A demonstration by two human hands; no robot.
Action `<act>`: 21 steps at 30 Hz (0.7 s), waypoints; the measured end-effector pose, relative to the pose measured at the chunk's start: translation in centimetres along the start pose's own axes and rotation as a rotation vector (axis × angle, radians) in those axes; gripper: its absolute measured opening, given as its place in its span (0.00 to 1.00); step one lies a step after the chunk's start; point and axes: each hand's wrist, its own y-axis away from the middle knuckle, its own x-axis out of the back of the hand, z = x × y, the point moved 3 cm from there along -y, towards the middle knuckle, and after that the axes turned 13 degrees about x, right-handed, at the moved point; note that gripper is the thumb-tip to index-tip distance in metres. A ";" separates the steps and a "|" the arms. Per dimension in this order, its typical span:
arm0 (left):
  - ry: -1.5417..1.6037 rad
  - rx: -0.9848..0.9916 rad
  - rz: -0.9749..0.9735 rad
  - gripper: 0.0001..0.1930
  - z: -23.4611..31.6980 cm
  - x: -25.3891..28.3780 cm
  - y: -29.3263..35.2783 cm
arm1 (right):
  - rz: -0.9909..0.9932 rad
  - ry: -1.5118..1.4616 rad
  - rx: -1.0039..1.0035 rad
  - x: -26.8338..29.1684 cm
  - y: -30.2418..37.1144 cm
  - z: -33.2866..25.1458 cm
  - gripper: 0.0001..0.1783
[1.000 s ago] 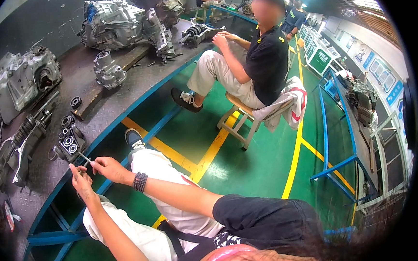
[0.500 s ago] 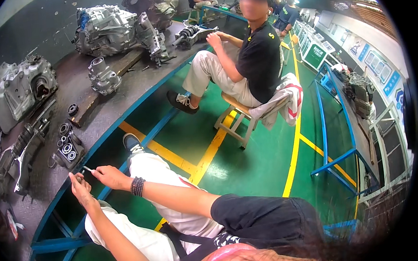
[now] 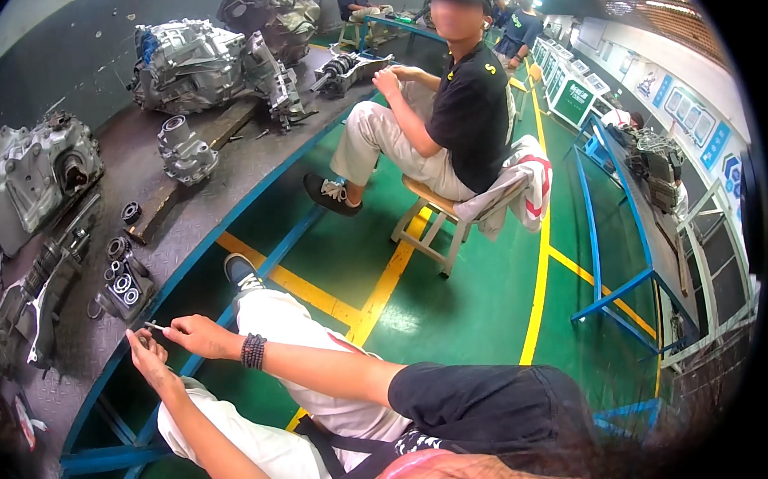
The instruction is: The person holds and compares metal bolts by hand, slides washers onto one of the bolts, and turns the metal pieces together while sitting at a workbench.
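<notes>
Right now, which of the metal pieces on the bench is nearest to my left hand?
The small dark piece with several shiny rings, just beyond your left hand; the geared shaft and larger silver housings lie farther away.

The thin rod [image 3: 155, 326] in the right hand [image 3: 198, 335] looks like smooth metal. Left of the grip, the bench top [image 3: 67, 397] is bumpy metal. Right of it, the floor [image 3: 411, 313] is shiny.

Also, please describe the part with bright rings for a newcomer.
Find the dark, blue-edged workbench. Near its edge, just beyond the wearer's left hand, sits a small dark part. Its cluster of bright rings sets it apart from the long shaft to its left.
</notes>
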 end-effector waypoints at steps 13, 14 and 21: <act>0.036 -0.007 -0.034 0.17 -0.1 -0.1 -0.2 | -0.033 0.014 0.004 0.1 0.0 -0.4 0.24; 0.019 -0.007 -0.039 0.16 -0.2 0.0 -0.4 | -0.032 0.014 0.004 0.1 0.0 -0.4 0.24; 0.000 -0.009 -0.045 0.13 0.0 -0.3 -0.2 | -0.020 -0.003 0.017 -0.1 0.2 -0.3 0.24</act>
